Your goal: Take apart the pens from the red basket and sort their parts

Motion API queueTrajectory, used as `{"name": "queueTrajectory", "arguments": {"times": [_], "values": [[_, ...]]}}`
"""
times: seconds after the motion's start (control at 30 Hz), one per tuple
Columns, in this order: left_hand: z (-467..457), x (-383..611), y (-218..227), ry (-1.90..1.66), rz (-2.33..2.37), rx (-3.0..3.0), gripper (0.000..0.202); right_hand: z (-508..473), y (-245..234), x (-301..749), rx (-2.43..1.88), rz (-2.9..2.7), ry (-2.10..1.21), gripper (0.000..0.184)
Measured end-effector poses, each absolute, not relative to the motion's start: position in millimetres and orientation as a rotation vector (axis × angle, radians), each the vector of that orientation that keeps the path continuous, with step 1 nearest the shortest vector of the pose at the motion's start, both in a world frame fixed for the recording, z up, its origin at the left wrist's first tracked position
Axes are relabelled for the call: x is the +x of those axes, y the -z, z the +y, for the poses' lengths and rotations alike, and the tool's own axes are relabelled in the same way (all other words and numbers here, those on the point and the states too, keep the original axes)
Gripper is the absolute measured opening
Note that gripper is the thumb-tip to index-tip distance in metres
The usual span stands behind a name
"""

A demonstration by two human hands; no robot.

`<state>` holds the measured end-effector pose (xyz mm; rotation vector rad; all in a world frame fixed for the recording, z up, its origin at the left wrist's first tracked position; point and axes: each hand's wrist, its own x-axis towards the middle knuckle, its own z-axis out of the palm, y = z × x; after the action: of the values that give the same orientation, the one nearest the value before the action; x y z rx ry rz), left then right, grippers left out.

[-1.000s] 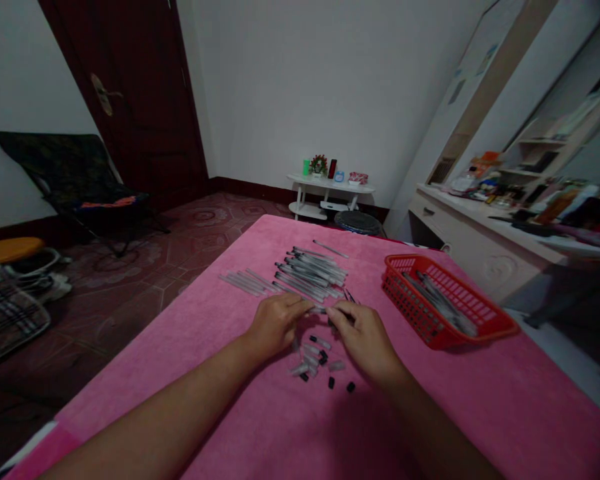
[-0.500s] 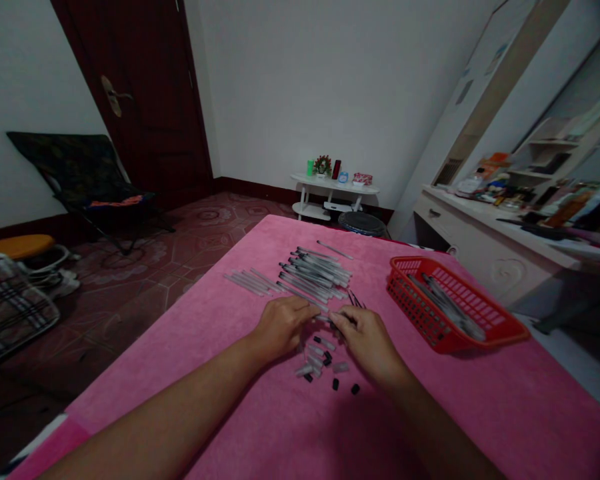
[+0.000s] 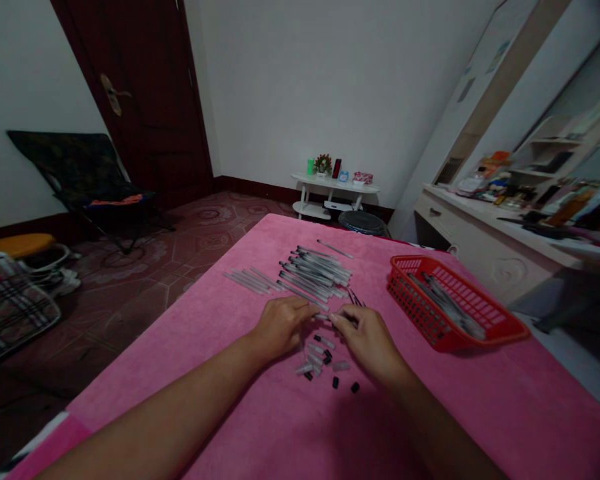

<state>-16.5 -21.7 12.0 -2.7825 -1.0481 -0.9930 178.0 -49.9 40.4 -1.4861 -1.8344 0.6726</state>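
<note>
Both hands meet over the middle of a pink table (image 3: 240, 400). My left hand (image 3: 280, 325) and my right hand (image 3: 367, 339) are closed in pinches on the two ends of a clear pen (image 3: 324, 316) held between them. Just beyond the fingers lies a heap of several clear pen barrels (image 3: 313, 275), with more barrels (image 3: 250, 281) laid out to its left. Under the hands, small clear and black pen caps (image 3: 325, 363) are scattered. A red plastic basket (image 3: 480, 320) holding pens stands to the right.
A single pen (image 3: 334, 249) lies at the far side of the table. Beyond the table are a small white stand (image 3: 333, 193), a dark round stool (image 3: 363, 223), a dark door (image 3: 140, 100), a folding chair (image 3: 80, 180) on the left and a white dresser (image 3: 480, 247) on the right.
The view has shifted slightly. Both hands stay together on the pen, with only small finger movement.
</note>
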Motion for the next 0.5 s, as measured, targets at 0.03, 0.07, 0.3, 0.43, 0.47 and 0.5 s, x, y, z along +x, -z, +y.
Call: {"name": "queueTrajectory", "arguments": {"times": [0.03,0.07,0.3,0.43,0.47,0.5], "values": [[-21.3,-16.7,-11.9,0.985,-1.045,-2.788,0.016,-49.8,-40.3,178.3,-1.461,-1.822,-0.687,0.024],[-20.8,-17.0,-11.9,0.978,-1.043,-2.790,0.016,-49.9,-40.5,178.6,-1.440,-1.806,-0.701,0.019],[-19.6,-18.1,-13.2,0.974,-1.034,-2.776,0.018,-51.1,-43.7,178.8,-1.446,-1.746,-0.828,0.032],[-19.8,-18.0,-12.9,0.990,-1.021,-2.766,0.017,-50.8,-46.1,179.4,-1.424,-1.754,-0.793,0.032],[-19.7,-18.1,-12.6,0.997,-1.021,-2.757,0.017,-50.8,-46.4,179.5,-1.421,-1.748,-0.805,0.031],[-19.6,-18.1,-12.3,0.998,-1.024,-2.750,0.017,-50.8,-46.5,179.6,-1.423,-1.747,-0.818,0.031]]}}
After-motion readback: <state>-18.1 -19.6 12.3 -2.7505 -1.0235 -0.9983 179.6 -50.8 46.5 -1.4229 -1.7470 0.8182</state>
